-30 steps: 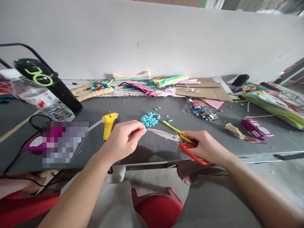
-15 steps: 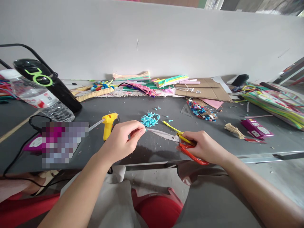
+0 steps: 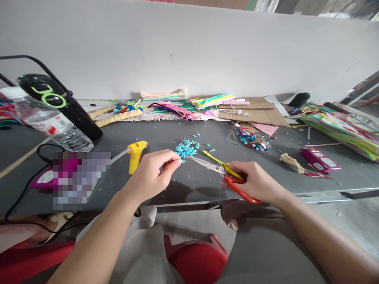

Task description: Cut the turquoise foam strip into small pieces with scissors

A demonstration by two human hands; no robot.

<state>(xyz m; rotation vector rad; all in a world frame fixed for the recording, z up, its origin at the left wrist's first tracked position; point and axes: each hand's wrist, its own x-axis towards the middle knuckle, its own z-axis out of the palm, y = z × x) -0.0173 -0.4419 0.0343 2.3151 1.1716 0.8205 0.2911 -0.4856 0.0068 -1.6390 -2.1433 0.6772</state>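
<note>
My left hand (image 3: 156, 169) is closed in a pinch, thumb against forefinger. A small blue piece (image 3: 184, 161) shows right at its fingertips; whether the fingers grip it or something behind it is hidden. Scissors (image 3: 207, 164) with a red handle loop and yellow at the upper handle are held in my right hand (image 3: 254, 181). Their blades point left, with the tips a short way right of the pinch. Just beyond both hands lies a heap of short light-blue pieces (image 3: 186, 148). A thin yellow strip (image 3: 213, 158) rests behind the blades.
A yellow glue gun (image 3: 135, 156) stands left of my left hand. Farther left are a water bottle (image 3: 50, 122) and a black bottle (image 3: 65, 106). Bundles of coloured stems (image 3: 213, 100) and cardboard (image 3: 257, 112) lie along the back. A purple packet (image 3: 321, 160) sits at right.
The scissors have drawn slightly right, leaving a small gap between their tips and my left fingertips. The blue piece there shows more plainly. My left hand has barely moved.
</note>
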